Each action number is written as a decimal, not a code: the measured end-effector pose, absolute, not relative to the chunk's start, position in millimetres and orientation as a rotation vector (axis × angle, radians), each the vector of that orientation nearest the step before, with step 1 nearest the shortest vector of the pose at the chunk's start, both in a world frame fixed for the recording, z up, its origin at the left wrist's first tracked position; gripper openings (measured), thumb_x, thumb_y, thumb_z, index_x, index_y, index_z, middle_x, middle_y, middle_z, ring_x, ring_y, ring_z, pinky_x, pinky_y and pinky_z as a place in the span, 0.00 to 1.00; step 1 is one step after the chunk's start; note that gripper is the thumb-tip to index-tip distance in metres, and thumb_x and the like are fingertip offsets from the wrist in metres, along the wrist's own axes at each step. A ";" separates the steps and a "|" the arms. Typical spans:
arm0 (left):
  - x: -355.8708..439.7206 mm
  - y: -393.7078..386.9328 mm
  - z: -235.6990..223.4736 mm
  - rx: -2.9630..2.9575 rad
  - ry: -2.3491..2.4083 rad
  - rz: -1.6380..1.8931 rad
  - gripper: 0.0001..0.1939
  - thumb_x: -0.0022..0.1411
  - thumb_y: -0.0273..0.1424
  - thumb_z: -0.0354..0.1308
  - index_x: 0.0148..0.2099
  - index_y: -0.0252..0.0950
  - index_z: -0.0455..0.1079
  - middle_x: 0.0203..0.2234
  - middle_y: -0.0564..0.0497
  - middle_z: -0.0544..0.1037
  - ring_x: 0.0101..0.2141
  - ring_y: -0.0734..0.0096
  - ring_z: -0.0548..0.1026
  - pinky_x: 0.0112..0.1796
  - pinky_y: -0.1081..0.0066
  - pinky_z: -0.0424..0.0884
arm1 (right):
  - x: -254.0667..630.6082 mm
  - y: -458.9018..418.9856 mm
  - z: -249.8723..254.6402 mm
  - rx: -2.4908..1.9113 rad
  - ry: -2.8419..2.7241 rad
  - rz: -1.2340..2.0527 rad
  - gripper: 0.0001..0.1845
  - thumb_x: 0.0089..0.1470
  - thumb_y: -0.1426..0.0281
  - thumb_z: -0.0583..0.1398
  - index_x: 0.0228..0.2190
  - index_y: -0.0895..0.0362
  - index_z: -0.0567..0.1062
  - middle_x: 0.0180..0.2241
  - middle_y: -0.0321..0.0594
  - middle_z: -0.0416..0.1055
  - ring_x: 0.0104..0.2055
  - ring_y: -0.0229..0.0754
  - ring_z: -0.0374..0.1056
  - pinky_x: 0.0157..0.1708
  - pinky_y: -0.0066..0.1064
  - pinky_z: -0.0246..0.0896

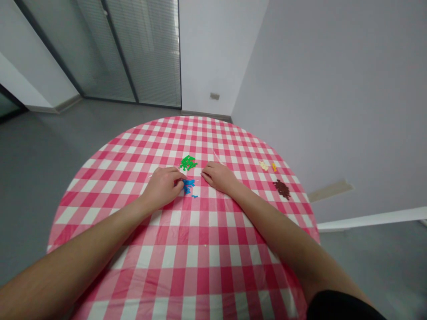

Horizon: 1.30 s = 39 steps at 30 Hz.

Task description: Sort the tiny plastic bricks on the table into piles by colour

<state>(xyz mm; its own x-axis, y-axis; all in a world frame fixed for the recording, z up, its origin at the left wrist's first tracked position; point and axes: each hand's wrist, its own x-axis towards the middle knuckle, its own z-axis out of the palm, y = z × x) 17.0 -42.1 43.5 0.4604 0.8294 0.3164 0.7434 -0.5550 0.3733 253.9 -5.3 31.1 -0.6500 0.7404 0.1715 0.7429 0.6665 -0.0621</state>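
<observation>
Round bench (191, 262) under pink gingham, five little heaps out and apart: brown heap (282, 189), yellow pieces (263, 166) and orange pieces (274, 167) off right, green pieces (188, 162) centre! Left hand (163, 187) curls narrow at the blue pieces (188, 186), holding one or not, can't tell; right hand (215, 176) lies open just beside them.

A loose cluster of small bright blue pieces (188, 186) lies just below a similar cluster of green pieces (188, 162).
</observation>
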 end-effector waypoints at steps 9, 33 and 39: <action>15.7 -41.8 42.4 2.510 1.346 0.718 0.16 0.60 0.27 0.51 0.39 0.37 0.81 0.35 0.48 0.83 0.36 0.61 0.79 0.40 0.62 0.72 | 296.1 -3.8 34.9 -1.433 -2.611 -0.044 0.16 0.68 0.70 0.54 0.37 0.62 0.80 0.38 0.50 0.76 0.40 0.45 0.70 0.41 0.33 0.61; 16.1 -42.3 41.5 2.502 1.348 0.677 0.16 0.60 0.28 0.50 0.40 0.37 0.81 0.36 0.48 0.83 0.37 0.60 0.79 0.40 0.61 0.72 | 421.6 17.6 24.8 -1.741 -2.324 -0.545 0.20 0.63 0.67 0.55 0.33 0.62 0.84 0.38 0.55 0.77 0.42 0.54 0.66 0.48 0.46 0.59; 15.6 -42.1 44.3 2.414 1.483 0.766 0.18 0.62 0.31 0.50 0.42 0.35 0.81 0.39 0.45 0.84 0.39 0.56 0.80 0.44 0.59 0.72 | 392.5 5.4 29.9 -1.659 -2.244 -0.440 0.19 0.65 0.65 0.54 0.37 0.61 0.83 0.40 0.55 0.76 0.44 0.54 0.68 0.49 0.47 0.61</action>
